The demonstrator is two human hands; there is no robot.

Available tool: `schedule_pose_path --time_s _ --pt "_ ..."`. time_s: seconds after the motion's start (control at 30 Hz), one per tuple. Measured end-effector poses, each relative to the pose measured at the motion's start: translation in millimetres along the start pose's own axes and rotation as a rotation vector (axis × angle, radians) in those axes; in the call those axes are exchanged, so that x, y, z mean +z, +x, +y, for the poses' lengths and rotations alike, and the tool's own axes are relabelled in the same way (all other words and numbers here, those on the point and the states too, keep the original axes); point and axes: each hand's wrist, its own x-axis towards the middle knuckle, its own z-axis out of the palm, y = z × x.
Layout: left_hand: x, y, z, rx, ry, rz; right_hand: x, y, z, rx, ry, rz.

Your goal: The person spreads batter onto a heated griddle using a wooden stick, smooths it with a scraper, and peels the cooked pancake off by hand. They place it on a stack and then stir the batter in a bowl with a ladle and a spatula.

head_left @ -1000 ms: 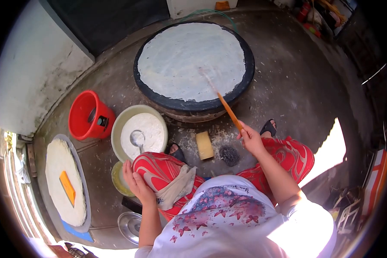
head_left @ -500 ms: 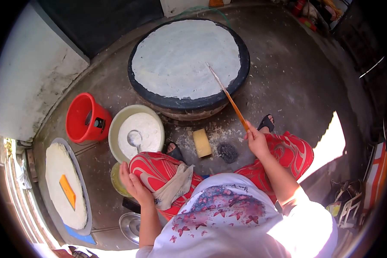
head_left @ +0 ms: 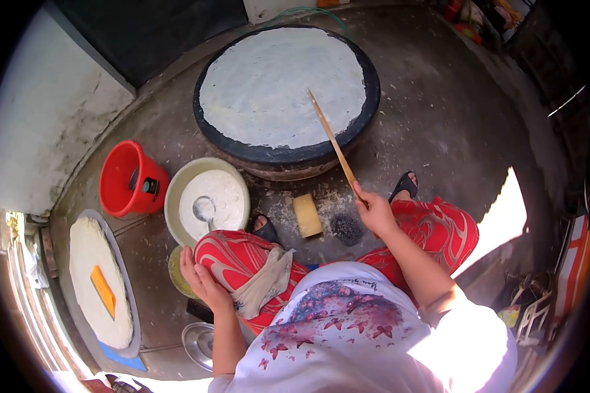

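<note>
My right hand (head_left: 375, 211) is closed around the near end of a long, thin wooden spatula (head_left: 337, 147). The spatula slants away to the upper left, and its tip overlaps the middle of a thin whitish sheet of batter (head_left: 269, 85). That sheet covers nearly the whole top of a large round black griddle (head_left: 210, 134). On my left knee rests my left hand (head_left: 204, 280), empty, with its fingers stretched out. Just beyond it stands a pale round basin (head_left: 172, 196) of white batter (head_left: 219, 190), with a metal ladle (head_left: 204, 209) lying in it.
A red bucket (head_left: 115, 180) stands left of the basin. At far left, a stack of pale flat sheets (head_left: 88, 262) carries an orange scraper (head_left: 103, 291). A yellow block (head_left: 307, 215) and a dark scouring pad (head_left: 346, 229) lie between my feet. A metal lid (head_left: 198, 344) is low left.
My right hand has moved left, and the spatula's tip has shifted slightly up and left over the sheet. The spatula looks turned in the grip. My left hand stays on the knee.
</note>
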Motion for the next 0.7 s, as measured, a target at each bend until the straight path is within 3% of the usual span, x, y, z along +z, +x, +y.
schedule_pose_path --time_s 0.07,0.13,0.2,0.3,0.43,0.53,0.67,0.7 --pt "0 0 1 -0.008 -0.005 -0.002 -2 -17 -10 0.041 0.007 -0.16" --pt "1 1 3 -0.012 -0.015 -0.007 -2 -23 -4 0.02 0.116 -0.128" --pt "0 1 2 -0.006 -0.02 -0.012 -4 -20 9 0.096 0.396 0.04" --pt "1 0 -2 0.007 -0.008 -0.007 -6 -29 17 0.017 0.132 0.065" --pt "2 0 2 -0.012 -0.044 0.006 -2 -43 25 -0.031 0.219 -0.108" --pt "2 1 -1 0.006 -0.037 0.001 -25 -37 3 0.497 1.018 -0.272" --pt "1 -1 -1 -0.001 -0.049 -0.007 -16 0 24 0.483 0.843 -0.047" --pt "2 0 -1 -0.006 -0.052 -0.002 -9 9 34 0.13 0.378 0.087"
